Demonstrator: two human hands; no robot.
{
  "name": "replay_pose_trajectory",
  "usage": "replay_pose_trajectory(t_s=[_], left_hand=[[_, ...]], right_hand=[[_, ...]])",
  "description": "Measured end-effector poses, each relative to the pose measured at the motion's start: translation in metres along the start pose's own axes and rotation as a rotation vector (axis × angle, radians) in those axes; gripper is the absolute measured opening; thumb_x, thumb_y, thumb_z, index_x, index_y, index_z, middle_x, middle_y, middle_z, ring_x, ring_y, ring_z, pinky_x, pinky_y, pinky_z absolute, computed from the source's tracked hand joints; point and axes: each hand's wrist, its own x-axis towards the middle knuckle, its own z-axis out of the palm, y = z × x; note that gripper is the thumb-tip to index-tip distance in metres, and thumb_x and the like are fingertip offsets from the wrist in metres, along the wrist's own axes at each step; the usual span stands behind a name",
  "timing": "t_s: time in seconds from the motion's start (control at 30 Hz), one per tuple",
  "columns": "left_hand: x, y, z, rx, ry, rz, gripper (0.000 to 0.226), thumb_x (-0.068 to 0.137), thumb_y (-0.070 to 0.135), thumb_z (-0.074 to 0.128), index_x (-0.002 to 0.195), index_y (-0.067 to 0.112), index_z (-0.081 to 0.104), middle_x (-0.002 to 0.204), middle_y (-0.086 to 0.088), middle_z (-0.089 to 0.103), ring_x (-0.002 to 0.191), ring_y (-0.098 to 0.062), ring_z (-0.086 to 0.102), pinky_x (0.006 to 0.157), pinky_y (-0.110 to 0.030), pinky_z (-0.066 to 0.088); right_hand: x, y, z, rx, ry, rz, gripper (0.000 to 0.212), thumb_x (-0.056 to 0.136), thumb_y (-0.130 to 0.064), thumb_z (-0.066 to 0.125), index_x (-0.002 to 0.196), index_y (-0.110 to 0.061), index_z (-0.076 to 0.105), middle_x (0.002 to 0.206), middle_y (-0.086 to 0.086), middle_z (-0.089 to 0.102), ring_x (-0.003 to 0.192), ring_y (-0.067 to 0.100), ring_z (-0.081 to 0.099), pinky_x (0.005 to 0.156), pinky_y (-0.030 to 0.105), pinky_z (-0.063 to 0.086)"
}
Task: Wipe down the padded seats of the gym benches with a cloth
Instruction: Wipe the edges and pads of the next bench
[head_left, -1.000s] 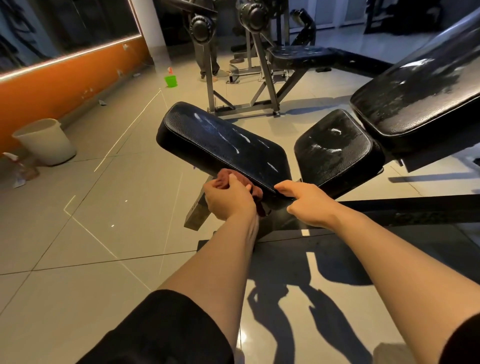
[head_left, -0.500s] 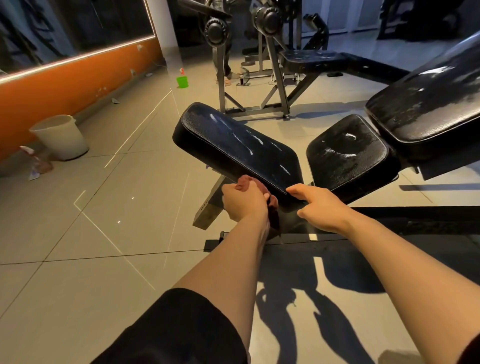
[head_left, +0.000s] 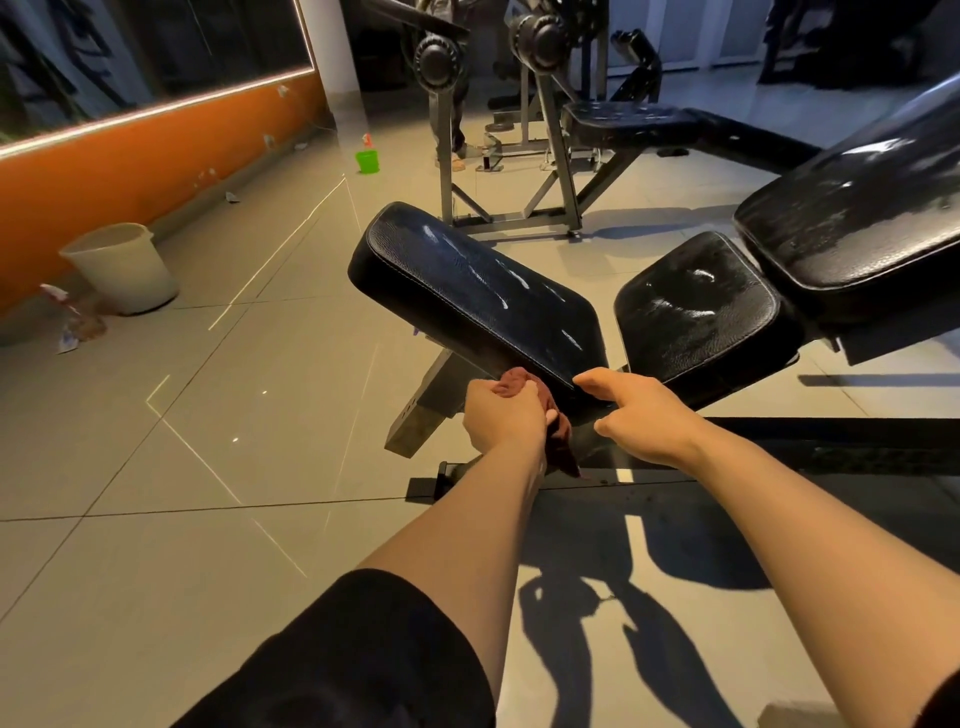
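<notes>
**Gripping a Red Cloth at the Near Corner of a Black Gym Pad**

Seen from the head camera, the left hand (head_left: 503, 415) is curled round a bunched dark-red cloth (head_left: 558, 439), holding it against the near lower edge of a black padded seat (head_left: 478, 293). Part of the cloth bulges above the knuckles and a tail of it hangs below the hand. The right hand (head_left: 641, 415) rests just beside it with its fingers loosely extended and holding nothing — the forefinger points at the pad's near corner and appears to touch it.

The pad is tilted, its far end raised, and light streaks glint along its top. To its right sits a second, smaller black pad (head_left: 696, 317), also glossy with pale smears, and beyond that a long backrest pad (head_left: 852, 228) rises toward the upper right. A dark steel frame (head_left: 779, 441) runs along the tiled floor (head_left: 156, 545) under both forearms, and the arms' shadows fall on the tiles below.

Farther back stands another bench (head_left: 623, 122) with a metal rack — two round black weight knobs at its top. By the orange wall (head_left: 130, 156) on the left sits a pale bucket (head_left: 122, 267), with some crumpled wrapping near it, and a small green cup (head_left: 367, 161) stands on the floor well apart from the pads.
</notes>
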Motion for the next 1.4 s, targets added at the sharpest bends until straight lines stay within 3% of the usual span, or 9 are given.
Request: replay_pose_trajectory(t_s=[0.2, 0.4, 0.47, 0.53, 0.7, 0.83, 1.0, 1.2, 1.4], left_hand=[[0.002, 0.014, -0.003, -0.13, 0.15, 0.148, 0.018, 0.089, 0.026, 0.066, 0.094, 0.022, 0.049, 0.102, -0.004, 0.061, 0.085, -0.022, 0.067, 0.074, -0.038, 0.06], [0.01, 0.002, -0.009, -0.064, -0.097, -0.085, 0.015, 0.087, 0.016, 0.068, 0.097, 0.007, 0.06, 0.088, -0.01, 0.065, 0.07, -0.018, 0.065, 0.064, -0.026, 0.059], [0.01, 0.001, -0.011, -0.042, -0.072, -0.127, 0.013, 0.084, 0.017, 0.068, 0.093, 0.011, 0.062, 0.09, -0.012, 0.067, 0.078, -0.025, 0.067, 0.073, -0.038, 0.06], [0.006, 0.006, -0.01, -0.106, 0.015, -0.044, 0.009, 0.08, 0.023, 0.061, 0.087, 0.022, 0.056, 0.088, -0.009, 0.065, 0.079, -0.03, 0.068, 0.072, -0.048, 0.059], [0.001, 0.029, -0.016, -0.219, 0.239, 0.222, 0.02, 0.094, 0.039, 0.044, 0.094, 0.02, 0.05, 0.098, 0.002, 0.051, 0.092, -0.023, 0.058, 0.081, -0.042, 0.055], [-0.001, 0.012, -0.012, 0.008, 0.162, 0.316, 0.008, 0.095, 0.016, 0.054, 0.094, 0.022, 0.049, 0.114, -0.002, 0.051, 0.096, -0.022, 0.059, 0.08, -0.037, 0.058], [0.012, -0.014, -0.008, 0.11, -0.165, 0.059, 0.011, 0.082, 0.005, 0.054, 0.087, 0.015, 0.049, 0.105, -0.021, 0.061, 0.081, -0.028, 0.065, 0.057, -0.03, 0.056], [0.011, 0.029, -0.014, -0.25, 0.247, 0.232, 0.018, 0.098, 0.018, 0.045, 0.09, 0.031, 0.034, 0.11, 0.003, 0.039, 0.092, -0.032, 0.064, 0.073, -0.046, 0.059], [-0.006, 0.009, -0.011, -0.062, 0.008, 0.233, 0.026, 0.091, 0.011, 0.058, 0.081, 0.031, 0.044, 0.106, 0.0, 0.05, 0.084, -0.024, 0.065, 0.066, -0.034, 0.06]], right_hand=[[0.002, 0.001, 0.001, -0.017, 0.001, 0.012, 0.067, 0.086, 0.008, 0.049, 0.144, -0.025, 0.041, 0.146, 0.001, 0.047, 0.136, 0.019, 0.042, 0.108, 0.035, 0.038], [0.001, 0.001, 0.001, -0.017, 0.001, 0.007, 0.066, 0.087, 0.009, 0.049, 0.144, -0.023, 0.041, 0.146, 0.002, 0.047, 0.136, 0.019, 0.041, 0.108, 0.034, 0.036], [0.001, 0.0, 0.002, -0.032, 0.002, 0.003, 0.066, 0.087, 0.008, 0.05, 0.145, -0.023, 0.041, 0.146, 0.002, 0.047, 0.136, 0.019, 0.041, 0.108, 0.034, 0.036], [0.001, -0.001, 0.002, -0.039, 0.006, 0.003, 0.067, 0.086, 0.007, 0.05, 0.145, -0.024, 0.041, 0.147, 0.002, 0.046, 0.136, 0.019, 0.041, 0.109, 0.035, 0.037], [0.001, -0.001, 0.002, -0.04, 0.019, 0.005, 0.065, 0.087, 0.006, 0.049, 0.145, -0.024, 0.041, 0.145, 0.002, 0.048, 0.135, 0.021, 0.043, 0.109, 0.038, 0.039], [0.001, -0.001, 0.002, -0.035, 0.022, 0.006, 0.064, 0.088, 0.007, 0.049, 0.144, -0.023, 0.042, 0.144, 0.002, 0.049, 0.134, 0.021, 0.044, 0.107, 0.038, 0.04], [0.002, -0.002, 0.002, -0.048, 0.03, 0.002, 0.065, 0.086, 0.006, 0.052, 0.143, -0.023, 0.043, 0.144, 0.002, 0.05, 0.134, 0.019, 0.044, 0.108, 0.036, 0.039], [0.003, -0.002, 0.002, -0.045, 0.032, -0.001, 0.063, 0.088, 0.005, 0.052, 0.144, -0.023, 0.043, 0.144, 0.002, 0.049, 0.134, 0.02, 0.044, 0.107, 0.036, 0.039], [0.003, -0.001, 0.002, -0.052, 0.035, -0.006, 0.063, 0.087, 0.005, 0.053, 0.143, -0.023, 0.043, 0.144, 0.001, 0.049, 0.134, 0.019, 0.044, 0.106, 0.035, 0.039]])
